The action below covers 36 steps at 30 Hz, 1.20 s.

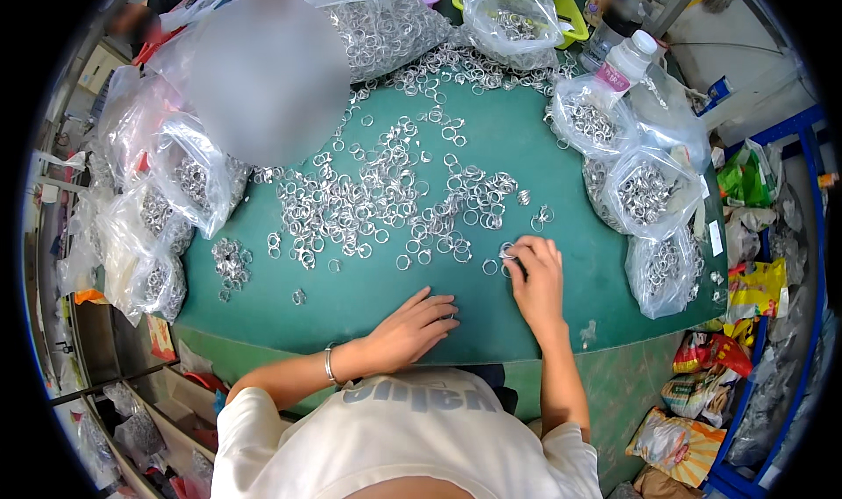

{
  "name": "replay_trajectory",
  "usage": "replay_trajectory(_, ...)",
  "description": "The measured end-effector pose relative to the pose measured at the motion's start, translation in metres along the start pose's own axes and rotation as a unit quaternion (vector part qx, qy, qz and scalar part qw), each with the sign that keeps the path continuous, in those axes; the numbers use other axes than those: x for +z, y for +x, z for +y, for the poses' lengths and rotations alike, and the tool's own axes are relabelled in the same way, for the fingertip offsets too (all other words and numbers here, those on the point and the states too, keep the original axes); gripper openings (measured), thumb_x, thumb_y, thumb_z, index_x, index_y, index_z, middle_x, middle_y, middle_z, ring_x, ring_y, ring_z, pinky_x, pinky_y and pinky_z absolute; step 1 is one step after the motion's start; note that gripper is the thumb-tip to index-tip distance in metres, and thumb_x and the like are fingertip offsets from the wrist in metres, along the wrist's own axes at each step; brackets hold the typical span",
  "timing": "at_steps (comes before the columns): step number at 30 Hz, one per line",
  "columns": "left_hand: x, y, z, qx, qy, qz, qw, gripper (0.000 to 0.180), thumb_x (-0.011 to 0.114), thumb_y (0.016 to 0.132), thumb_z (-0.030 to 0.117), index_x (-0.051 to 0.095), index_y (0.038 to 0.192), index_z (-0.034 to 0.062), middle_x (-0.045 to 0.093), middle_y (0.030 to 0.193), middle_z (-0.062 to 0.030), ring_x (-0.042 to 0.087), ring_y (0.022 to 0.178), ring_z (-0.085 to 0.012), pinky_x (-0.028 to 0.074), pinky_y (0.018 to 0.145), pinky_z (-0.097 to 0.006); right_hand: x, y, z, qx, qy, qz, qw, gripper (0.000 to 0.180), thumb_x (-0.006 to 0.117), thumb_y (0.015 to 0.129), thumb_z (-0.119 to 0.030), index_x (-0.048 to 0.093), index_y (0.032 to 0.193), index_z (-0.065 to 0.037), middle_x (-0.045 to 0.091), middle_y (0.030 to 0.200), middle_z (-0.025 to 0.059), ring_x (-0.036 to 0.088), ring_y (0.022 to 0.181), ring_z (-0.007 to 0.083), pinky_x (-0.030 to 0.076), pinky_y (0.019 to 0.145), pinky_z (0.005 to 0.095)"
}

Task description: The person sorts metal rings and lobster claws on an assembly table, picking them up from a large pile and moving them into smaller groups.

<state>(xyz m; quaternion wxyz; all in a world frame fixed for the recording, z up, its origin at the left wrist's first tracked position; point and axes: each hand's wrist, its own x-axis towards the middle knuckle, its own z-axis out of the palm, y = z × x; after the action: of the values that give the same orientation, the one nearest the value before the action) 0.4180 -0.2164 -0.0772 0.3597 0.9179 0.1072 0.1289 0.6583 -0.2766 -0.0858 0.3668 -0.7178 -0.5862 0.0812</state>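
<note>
My right hand (537, 280) is over the right part of the green tabletop, with thumb and fingertips closed on a silver ring (506, 252). Another loose ring (489, 267) lies just left of those fingertips. My left hand (410, 328) rests palm down near the front edge, its fingers stretched out over the surface. A thin, shiny trace shows by its fingertips, too small to make out. Beyond both hands spreads a loose heap of silver rings (351, 205). A smaller cluster of rings (231, 264) lies at the left, beside a little group of rings (298, 296).
Clear plastic bags of rings line the left side (191, 179) and right side (645, 192). At the back stand a large filled bag (386, 34), a yellow-green basket (570, 17) and a white bottle (627, 60). A blurred round patch hides the back left. Blue shelving (763, 359) stands right.
</note>
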Motion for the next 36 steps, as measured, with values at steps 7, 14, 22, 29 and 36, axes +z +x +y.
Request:
replay_trajectory(7, -0.007, 0.029, -0.001, -0.075, -0.001, 0.095, 0.993, 0.030, 0.063, 0.082, 0.002, 0.059, 0.112, 0.0037, 0.055, 0.118, -0.0121, 0.053, 0.108, -0.0317, 0.042, 0.094, -0.044, -0.016, -0.004, 0.010, 0.114, 0.106, 0.041, 0.987, 0.014, 0.068, 0.076, 0.003, 0.062, 0.088, 0.000, 0.064, 0.092, 0.0090, 0.057, 0.078, 0.0216, 0.047, 0.069, 0.0305)
replay_trajectory(14, 0.005, 0.074, 0.007, -0.099, -0.097, 0.145, 0.980, 0.041, 0.065, 0.082, -0.001, 0.054, 0.121, 0.0034, 0.056, 0.114, -0.0132, 0.058, 0.097, -0.0295, 0.048, 0.085, -0.037, -0.009, -0.016, 0.005, 0.122, 0.272, -0.017, 0.955, 0.014, 0.070, 0.078, -0.002, 0.062, 0.090, -0.002, 0.067, 0.088, 0.0072, 0.061, 0.075, 0.0144, 0.046, 0.064, 0.0281)
replay_trajectory(22, 0.005, 0.074, 0.024, -0.267, -0.175, 0.082, 0.944, 0.035, 0.067, 0.080, -0.002, 0.060, 0.114, 0.0002, 0.063, 0.102, -0.0150, 0.064, 0.093, -0.0236, 0.053, 0.074, -0.032, 0.000, -0.024, -0.007, 0.125, 0.343, -0.055, 0.930, 0.010, 0.066, 0.082, -0.001, 0.065, 0.092, 0.000, 0.067, 0.090, 0.0078, 0.060, 0.075, 0.0123, 0.047, 0.065, 0.0235)
replay_trajectory(29, 0.008, 0.037, 0.032, -0.173, 0.104, -0.087, 0.976, 0.040, 0.062, 0.081, 0.006, 0.055, 0.120, 0.0035, 0.050, 0.123, -0.0164, 0.046, 0.118, -0.0352, 0.035, 0.101, -0.050, -0.025, -0.020, 0.027, 0.023, 0.053, 0.073, 0.996, 0.014, 0.069, 0.077, -0.003, 0.062, 0.089, -0.003, 0.062, 0.086, 0.0078, 0.058, 0.081, 0.0264, 0.044, 0.071, 0.0368)
replay_trajectory(36, 0.025, 0.015, 0.040, -0.138, 0.149, 0.011, 0.979, 0.046, 0.066, 0.081, 0.020, 0.053, 0.123, 0.0066, 0.044, 0.129, -0.0168, 0.038, 0.127, -0.0371, 0.021, 0.107, -0.061, -0.042, -0.019, 0.040, 0.049, -0.075, 0.079, 0.993, 0.018, 0.067, 0.076, -0.007, 0.059, 0.092, -0.005, 0.053, 0.103, 0.0133, 0.050, 0.092, 0.0327, 0.039, 0.076, 0.0438)
